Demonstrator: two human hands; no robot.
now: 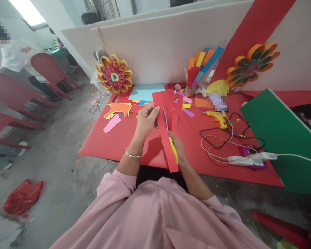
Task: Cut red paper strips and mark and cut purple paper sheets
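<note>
The paper sheet (163, 103) in the left grip (145, 119) is plain red, matching the tabletop (111, 143) beneath. The scissors (174, 151) in the right grip (178, 147) have yellow handles. Right of both grips lie a yellow glue gun (217, 117) and a plain green board (280, 135).

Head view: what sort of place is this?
Probably a paper-craft workstation: paper flower against the partition, glue gun on the red board, left hand holding a red strip that the right hand cuts with scissors.

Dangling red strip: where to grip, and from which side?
Probably pinch the red strip at its free lower end, flat between fingers, coming from its left. The yellow scissors and right hand crowd its right edge; the left hand holds the top.
</note>
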